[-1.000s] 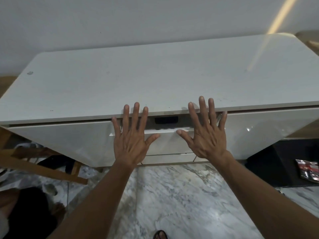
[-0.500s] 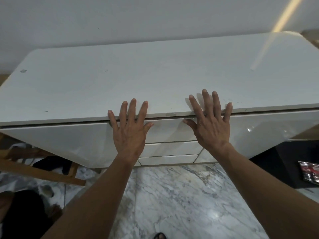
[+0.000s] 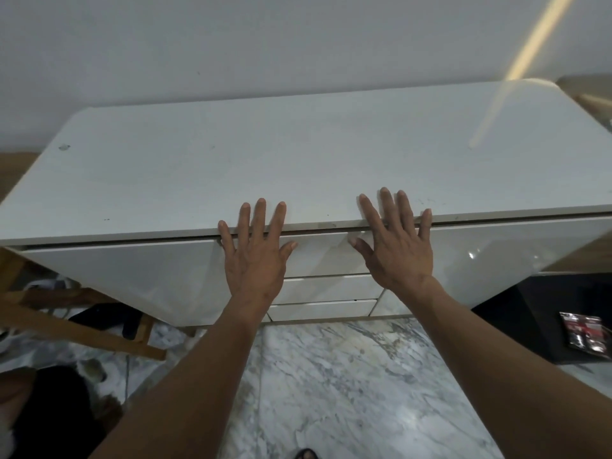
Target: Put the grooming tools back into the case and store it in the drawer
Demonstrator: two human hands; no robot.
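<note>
Pressing flat, my left hand (image 3: pixel 255 260) and right hand (image 3: pixel 395 251) lie spread and released, grasping nothing, on the glossy white top drawer (image 3: pixel 323 253), flush in the smooth cabinet (image 3: pixel 298 160). I see no case. Veined marble floor (image 3: pixel 331 385) below.

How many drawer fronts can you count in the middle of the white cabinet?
3, stacked: the top drawer behind both flat hands, the middle drawer below it, and the bottom drawer nearest the floor. The forearms cover their ends.

The left hand (image 3: pixel 255 263) and right hand (image 3: pixel 395 256) were bare, without rings; both forearms showed no sleeves.
</note>
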